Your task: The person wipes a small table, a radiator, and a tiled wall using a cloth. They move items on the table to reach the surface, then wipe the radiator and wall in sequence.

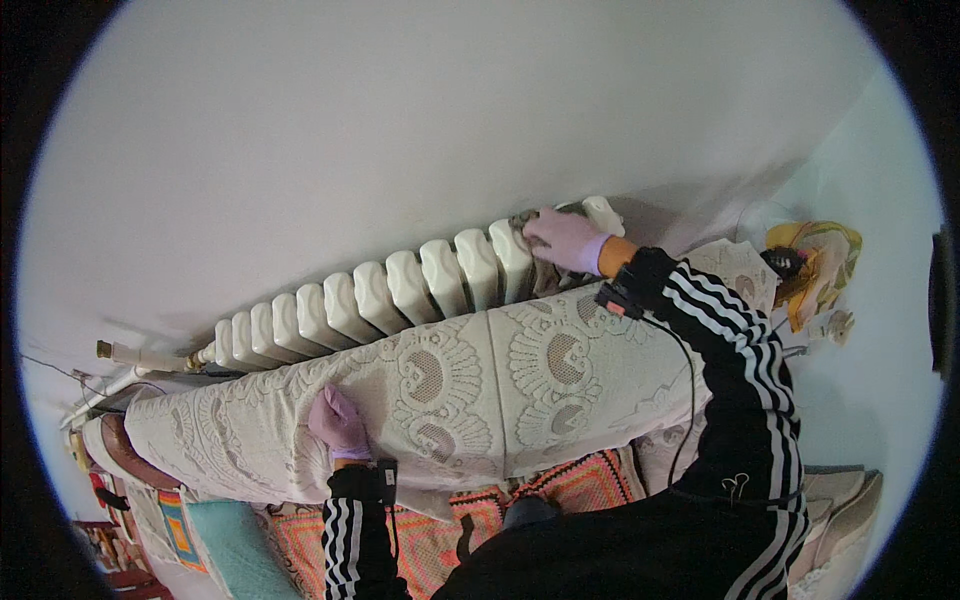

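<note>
A white sectional radiator [411, 289] runs along the wall behind a sofa back [457, 390] draped in cream lace fabric. My right hand [566, 238], in a pale purple glove, grips a grey cloth [553, 281] against the radiator's right-hand sections. Parts of that cloth hang down beside the sections and show above the fingers. My left hand [339, 424], gloved the same way, rests on the lace cover with its fingers curled in. No object shows in it.
At the radiator's left end are a valve [196, 361] and a white pipe [105, 397]. Below the sofa back lie an orange crocheted blanket [427, 544] and a teal cushion [232, 551]. A yellow patterned cloth [829, 251] is at the right wall. A cable [691, 390] hangs from my right wrist.
</note>
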`<state>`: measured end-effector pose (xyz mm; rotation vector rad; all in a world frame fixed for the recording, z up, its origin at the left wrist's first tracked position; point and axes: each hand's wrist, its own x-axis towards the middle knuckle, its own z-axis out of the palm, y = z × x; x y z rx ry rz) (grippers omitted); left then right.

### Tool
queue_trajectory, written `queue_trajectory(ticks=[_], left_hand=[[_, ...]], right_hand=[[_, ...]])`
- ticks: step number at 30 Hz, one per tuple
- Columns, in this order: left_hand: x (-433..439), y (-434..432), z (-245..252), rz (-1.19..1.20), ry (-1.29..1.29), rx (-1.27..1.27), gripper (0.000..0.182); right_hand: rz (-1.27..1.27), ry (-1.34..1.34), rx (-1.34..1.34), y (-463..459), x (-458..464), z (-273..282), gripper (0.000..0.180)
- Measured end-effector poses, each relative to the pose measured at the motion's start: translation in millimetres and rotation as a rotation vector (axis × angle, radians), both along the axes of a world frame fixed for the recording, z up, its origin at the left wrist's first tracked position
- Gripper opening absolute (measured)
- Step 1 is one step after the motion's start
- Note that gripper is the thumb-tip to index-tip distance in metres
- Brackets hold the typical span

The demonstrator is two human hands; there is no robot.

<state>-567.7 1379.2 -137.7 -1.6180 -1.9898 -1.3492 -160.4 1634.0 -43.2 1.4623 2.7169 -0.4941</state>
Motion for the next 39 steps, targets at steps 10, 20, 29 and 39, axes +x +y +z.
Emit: queue_trajectory(ticks=[10,20,29,39], left_hand=[[-4.0,-0.1,-8.6,0.028,0.026,-0.102,0.042],[-2.4,4.1,-12.0,0.062,0.044,-0.104,0.039],[-3.8,5.0,-16.8,0.098,0.049,-0.137,0.038],[-4.4,0.7,-12.3,0.092,0.021,-0.287,0.038]], right_hand=[[-0.143,0.068,0.103,1.3,-3.5,-9.4,0.037],[-0.408,0.179,0.071,12.4,58.1,2.7,0.042],[-0.084,-0.04,-0.097,8.0,84.7,-5.3,0.04],[-0.357,0.091,0.271,17.2,80.9,-42.2,0.039]])
